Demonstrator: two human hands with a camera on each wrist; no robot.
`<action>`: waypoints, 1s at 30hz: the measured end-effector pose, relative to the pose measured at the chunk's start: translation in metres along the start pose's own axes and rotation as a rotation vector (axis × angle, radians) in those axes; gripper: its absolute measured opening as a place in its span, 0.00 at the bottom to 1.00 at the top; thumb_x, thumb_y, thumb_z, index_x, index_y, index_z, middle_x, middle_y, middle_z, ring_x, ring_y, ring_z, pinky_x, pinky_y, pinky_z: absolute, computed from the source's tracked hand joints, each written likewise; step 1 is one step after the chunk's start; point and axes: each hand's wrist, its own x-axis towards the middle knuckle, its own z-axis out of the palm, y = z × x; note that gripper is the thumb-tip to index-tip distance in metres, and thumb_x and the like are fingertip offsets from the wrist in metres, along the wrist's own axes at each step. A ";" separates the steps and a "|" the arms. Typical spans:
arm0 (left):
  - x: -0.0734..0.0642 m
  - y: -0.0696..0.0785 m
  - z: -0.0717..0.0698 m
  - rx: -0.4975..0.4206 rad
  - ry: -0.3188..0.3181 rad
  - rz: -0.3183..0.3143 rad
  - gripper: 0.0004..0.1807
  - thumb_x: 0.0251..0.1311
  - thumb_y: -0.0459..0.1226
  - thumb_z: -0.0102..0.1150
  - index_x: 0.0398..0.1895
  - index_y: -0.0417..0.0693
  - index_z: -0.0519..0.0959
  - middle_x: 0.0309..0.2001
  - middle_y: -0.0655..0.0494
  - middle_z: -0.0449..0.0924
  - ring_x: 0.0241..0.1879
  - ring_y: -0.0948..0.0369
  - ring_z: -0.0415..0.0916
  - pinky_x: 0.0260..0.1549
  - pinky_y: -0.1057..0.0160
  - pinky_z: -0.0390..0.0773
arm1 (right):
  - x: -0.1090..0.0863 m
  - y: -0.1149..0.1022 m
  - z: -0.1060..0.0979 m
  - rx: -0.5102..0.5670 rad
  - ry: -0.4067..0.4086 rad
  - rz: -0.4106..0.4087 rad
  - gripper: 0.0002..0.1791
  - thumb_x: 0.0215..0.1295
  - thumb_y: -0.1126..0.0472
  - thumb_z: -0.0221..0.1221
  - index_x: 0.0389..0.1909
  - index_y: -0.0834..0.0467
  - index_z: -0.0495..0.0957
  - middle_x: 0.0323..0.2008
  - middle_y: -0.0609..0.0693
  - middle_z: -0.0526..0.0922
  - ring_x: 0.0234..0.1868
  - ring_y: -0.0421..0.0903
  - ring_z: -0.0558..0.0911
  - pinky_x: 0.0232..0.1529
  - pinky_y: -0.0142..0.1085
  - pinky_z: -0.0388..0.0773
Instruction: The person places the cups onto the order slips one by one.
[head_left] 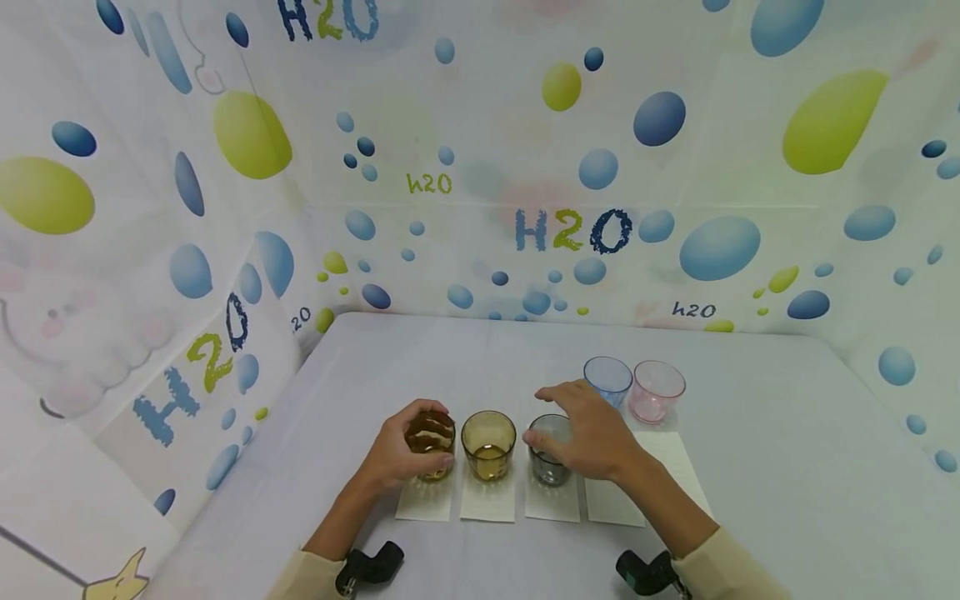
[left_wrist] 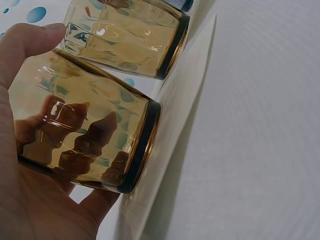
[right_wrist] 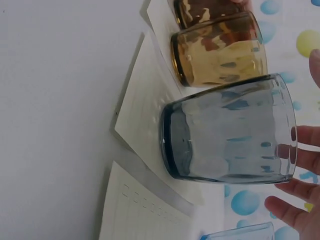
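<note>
My left hand [head_left: 388,450] holds the leftmost amber glass [left_wrist: 112,137], thumb at the near side and fingers curved behind it. Through its tinted wall the fingers show in the left wrist view. Just right of it a second amber glass [head_left: 488,442] stands upright on a paper slip. My right hand [head_left: 596,433] is around the grey-blue glass [right_wrist: 227,135], fingers spread and relaxed. In the right wrist view its fingertips [right_wrist: 282,205] lie behind that glass near the rim, and the thumb is apart from it. The grey-blue glass stands upright on its slip.
Behind the right hand stand a blue glass [head_left: 609,375] and a pink glass [head_left: 657,392], side by side. More paper [head_left: 611,502] lies under and beside the right forearm. A white cloth covers the table [head_left: 780,433]; a printed curtain [head_left: 487,108] hangs behind it.
</note>
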 end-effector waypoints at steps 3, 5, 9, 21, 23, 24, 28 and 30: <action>-0.001 0.000 0.000 0.005 0.001 -0.003 0.34 0.48 0.33 0.76 0.60 0.36 0.73 0.52 0.46 0.80 0.50 0.47 0.80 0.49 0.55 0.82 | 0.001 0.001 -0.003 -0.001 0.042 -0.011 0.32 0.61 0.37 0.64 0.60 0.53 0.80 0.56 0.49 0.82 0.61 0.51 0.75 0.56 0.53 0.78; -0.001 0.000 0.000 0.008 0.001 -0.003 0.34 0.48 0.34 0.76 0.60 0.37 0.73 0.52 0.46 0.80 0.50 0.47 0.80 0.49 0.55 0.82 | 0.002 0.001 -0.005 -0.003 0.060 -0.017 0.32 0.61 0.38 0.65 0.60 0.54 0.80 0.56 0.49 0.81 0.61 0.51 0.75 0.55 0.53 0.78; -0.002 0.001 0.000 0.004 0.002 -0.001 0.34 0.48 0.33 0.76 0.60 0.37 0.73 0.52 0.46 0.80 0.50 0.47 0.80 0.49 0.54 0.82 | 0.004 0.003 -0.009 -0.005 0.074 -0.015 0.32 0.61 0.38 0.65 0.60 0.54 0.79 0.56 0.50 0.81 0.61 0.52 0.74 0.56 0.54 0.77; -0.003 0.000 0.000 -0.002 0.000 0.001 0.34 0.49 0.33 0.76 0.60 0.37 0.73 0.51 0.45 0.80 0.50 0.47 0.80 0.49 0.54 0.82 | 0.011 0.016 -0.024 -0.126 0.035 -0.063 0.35 0.62 0.35 0.63 0.62 0.55 0.78 0.58 0.52 0.80 0.63 0.54 0.74 0.62 0.55 0.74; -0.003 0.002 0.000 -0.005 0.002 -0.002 0.34 0.49 0.33 0.76 0.60 0.38 0.73 0.52 0.45 0.80 0.50 0.47 0.80 0.49 0.54 0.82 | 0.013 0.018 -0.026 -0.143 0.033 -0.081 0.36 0.63 0.34 0.62 0.62 0.55 0.77 0.59 0.52 0.80 0.63 0.54 0.74 0.62 0.55 0.74; -0.002 0.002 0.000 -0.005 0.002 -0.001 0.34 0.49 0.33 0.76 0.60 0.37 0.73 0.51 0.45 0.80 0.50 0.47 0.80 0.49 0.54 0.82 | 0.014 0.019 -0.027 -0.149 0.034 -0.089 0.36 0.63 0.34 0.62 0.62 0.55 0.77 0.59 0.52 0.80 0.63 0.54 0.74 0.63 0.55 0.74; -0.002 0.002 0.000 -0.007 0.004 0.000 0.34 0.49 0.33 0.76 0.60 0.37 0.73 0.52 0.45 0.80 0.50 0.47 0.80 0.49 0.55 0.82 | 0.016 0.023 -0.028 -0.173 0.044 -0.109 0.36 0.63 0.34 0.62 0.62 0.56 0.77 0.58 0.52 0.80 0.63 0.53 0.74 0.62 0.55 0.74; -0.002 0.002 0.000 -0.008 0.001 0.002 0.34 0.49 0.33 0.76 0.60 0.37 0.73 0.52 0.45 0.80 0.50 0.47 0.80 0.49 0.55 0.82 | 0.016 0.027 -0.029 -0.173 0.056 -0.115 0.35 0.63 0.35 0.63 0.62 0.56 0.78 0.58 0.52 0.81 0.63 0.53 0.75 0.62 0.55 0.74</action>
